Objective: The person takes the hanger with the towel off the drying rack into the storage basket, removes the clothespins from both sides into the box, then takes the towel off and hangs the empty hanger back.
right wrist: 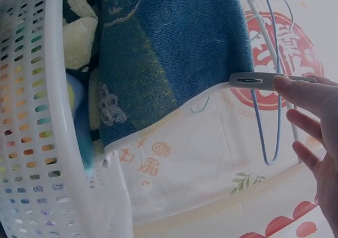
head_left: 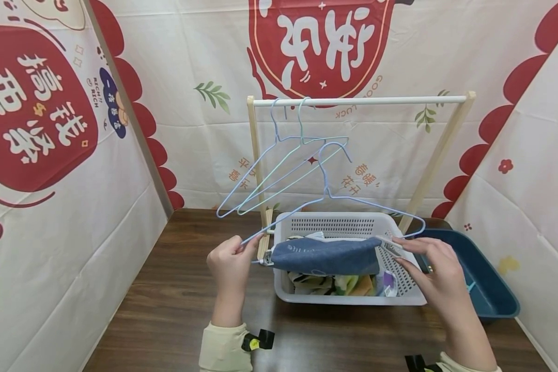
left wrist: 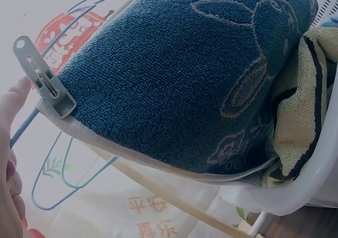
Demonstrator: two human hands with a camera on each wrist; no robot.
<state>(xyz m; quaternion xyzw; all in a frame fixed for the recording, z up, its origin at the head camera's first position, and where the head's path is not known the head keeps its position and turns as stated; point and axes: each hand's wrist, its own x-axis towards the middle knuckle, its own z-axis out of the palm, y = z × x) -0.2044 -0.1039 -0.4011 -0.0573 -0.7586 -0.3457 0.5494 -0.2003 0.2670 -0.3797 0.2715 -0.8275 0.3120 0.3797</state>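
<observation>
A blue towel (head_left: 325, 257) with pale stitched patterns hangs from the lower bar of a blue wire clothes hanger (head_left: 326, 185). My left hand (head_left: 230, 261) grips the hanger's left corner. Beside it, a grey clothespin (left wrist: 45, 79) clamps the towel's left top corner. With thumb and fingers, my right hand (head_left: 439, 266) pinches a second grey clothespin (right wrist: 253, 81), whose far end meets the towel's right edge. The towel hangs over a white perforated basket (head_left: 349, 298), which holds bunched cloths, including a cream-and-black cloth (left wrist: 298, 106).
Behind the basket stands a rack with a white rail (head_left: 362, 100) and wooden posts. Blue and green hangers (head_left: 279, 178) hang at its left end. A dark teal tub (head_left: 497, 289) sits right of the basket on the brown wooden table (head_left: 167, 294). Printed cloth walls surround the table.
</observation>
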